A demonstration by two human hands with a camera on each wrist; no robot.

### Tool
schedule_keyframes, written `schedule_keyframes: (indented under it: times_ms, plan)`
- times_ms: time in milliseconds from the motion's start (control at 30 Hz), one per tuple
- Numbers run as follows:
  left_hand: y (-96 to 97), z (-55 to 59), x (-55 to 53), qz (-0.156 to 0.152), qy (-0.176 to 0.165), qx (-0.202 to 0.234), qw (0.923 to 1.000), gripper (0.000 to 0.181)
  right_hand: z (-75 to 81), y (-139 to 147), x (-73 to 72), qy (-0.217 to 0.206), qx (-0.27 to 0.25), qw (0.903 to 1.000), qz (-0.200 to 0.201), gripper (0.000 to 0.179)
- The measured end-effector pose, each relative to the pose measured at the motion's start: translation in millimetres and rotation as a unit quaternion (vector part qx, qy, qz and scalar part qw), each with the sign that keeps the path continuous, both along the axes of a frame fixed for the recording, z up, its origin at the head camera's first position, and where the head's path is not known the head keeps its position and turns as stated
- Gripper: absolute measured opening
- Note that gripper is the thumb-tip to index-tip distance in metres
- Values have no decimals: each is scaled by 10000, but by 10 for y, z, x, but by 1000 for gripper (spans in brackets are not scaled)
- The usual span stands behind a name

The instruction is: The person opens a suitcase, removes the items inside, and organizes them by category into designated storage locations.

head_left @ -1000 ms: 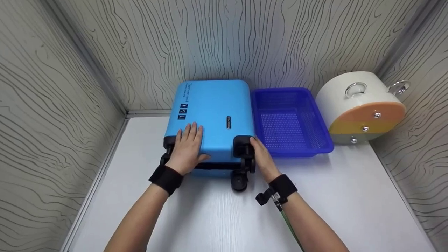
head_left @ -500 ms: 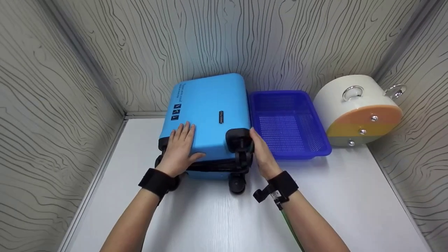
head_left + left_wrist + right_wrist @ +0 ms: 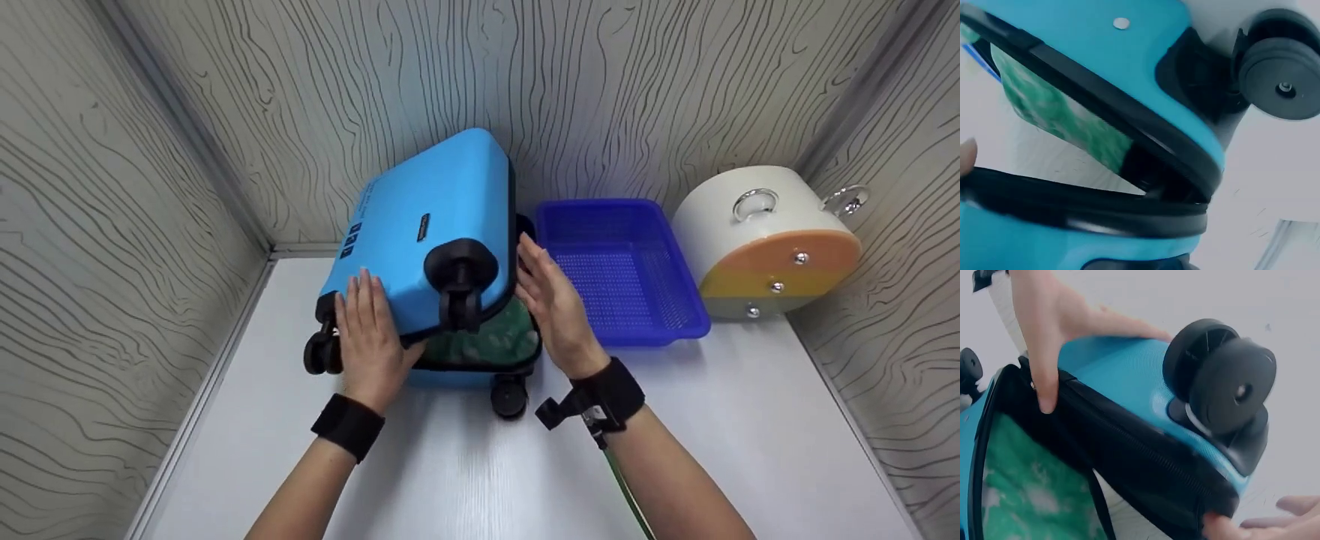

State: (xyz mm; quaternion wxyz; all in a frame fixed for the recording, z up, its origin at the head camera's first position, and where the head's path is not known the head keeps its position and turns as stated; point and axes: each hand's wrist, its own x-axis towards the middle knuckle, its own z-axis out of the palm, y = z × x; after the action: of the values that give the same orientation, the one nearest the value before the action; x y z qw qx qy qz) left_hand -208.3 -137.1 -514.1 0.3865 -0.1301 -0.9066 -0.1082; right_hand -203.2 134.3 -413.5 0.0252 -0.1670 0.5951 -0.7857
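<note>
We see the blue suitcase (image 3: 1100, 53) ajar, its two black rims (image 3: 1089, 211) wide apart at the left and narrowing to a wedge at the right. Below the upper rim we make out green-and-white marbled lining (image 3: 1067, 115). A black caster wheel (image 3: 1275, 79) juts from the upper shell's corner; a fingertip (image 3: 967, 157) shows by the lower rim.

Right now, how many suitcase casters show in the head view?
3: left caster and right caster on the tilted lid, lower caster on the base, right side; more may be hidden.
</note>
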Motion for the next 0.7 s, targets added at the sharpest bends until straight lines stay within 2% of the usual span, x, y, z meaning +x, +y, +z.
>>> schedule_keyframes:
  times_ms: [100,167,267,367,500,567,633,700]
  plan:
    - [-122,25,-11,-64,-24,421,9991,140,-40,-26,-16,267,46,9995,159,67]
    - [-218,57,-19,-151,-81,768,9969,138,-133,-17,-26,349,361,9987,9,63]
    - [-366,124,-32,-189,-179,1331,9908,132,-385,31,-3,165,1120,9928,-389,58]
    - [-512,188,-38,-226,-392,1928,9802,130,-729,112,90,-294,1997,9765,-751,59]
    - [-694,226,-62,-377,-574,2667,9613,132,-1138,197,248,-885,2711,9541,-916,64]
    - [-785,223,-76,-539,-542,3072,9486,127,-1276,203,298,-1079,2675,9526,-965,65]
    - [-869,210,-65,-603,-580,3550,9311,121,-1377,187,315,-1204,2483,9554,-1052,65]
    - [-944,198,-25,-638,-690,4119,9064,118,-1454,160,309,-1343,2279,9575,-1152,67]
